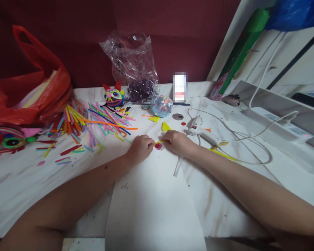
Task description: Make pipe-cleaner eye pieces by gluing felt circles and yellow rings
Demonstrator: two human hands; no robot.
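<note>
My left hand (141,148) and my right hand (176,143) meet over a white sheet of paper (154,202) on the table. Both pinch a small coiled piece (158,145) that is red and purple with a yellow pipe cleaner around it. The fingers of both hands are curled tight on it. A yellow triangle (165,127) lies just beyond my right hand. A glue stick (178,166) lies under my right wrist.
A pile of cut pipe cleaners (94,122) spreads at the left by a red plastic bag (28,87). A small decorated cat ball (114,96), a clear bag (133,66), a blue ball (162,105), a glue gun (196,125) with white cable and a power strip (285,123) lie behind.
</note>
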